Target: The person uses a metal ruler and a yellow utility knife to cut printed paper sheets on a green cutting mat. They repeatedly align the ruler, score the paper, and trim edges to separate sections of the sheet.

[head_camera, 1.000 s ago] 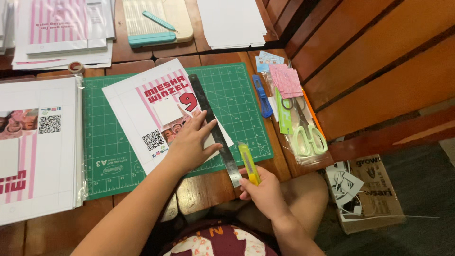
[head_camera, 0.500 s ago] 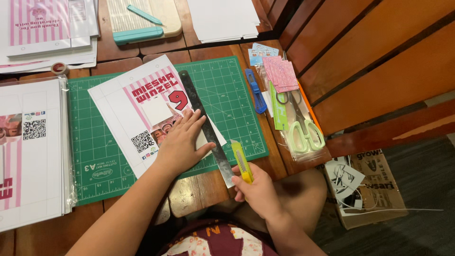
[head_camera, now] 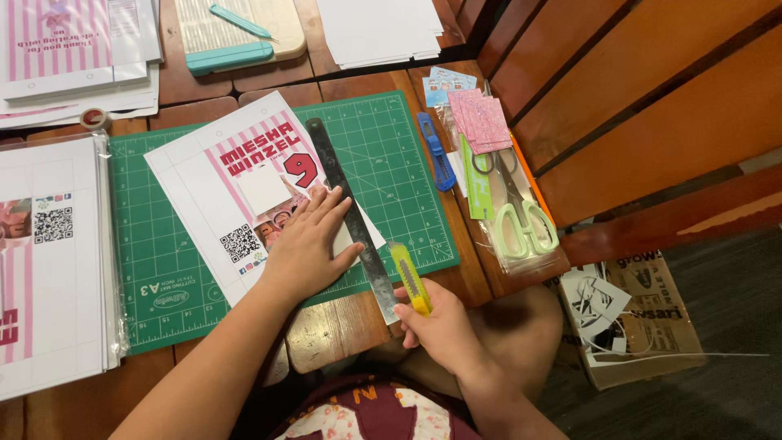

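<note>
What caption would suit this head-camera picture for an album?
Left hand pressing a metal ruler onto a printed sheet while the right hand grips a yellow cutter.

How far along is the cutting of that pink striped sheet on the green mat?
Set up: the printed sheet lies on the green cutting mat, with the metal ruler along its right edge, pinned by the left hand. In hand: the right hand holds the yellow utility knife at the ruler's near end, so this cut looks nearly through. Left: the sheet's other margins still look untrimmed.
</note>
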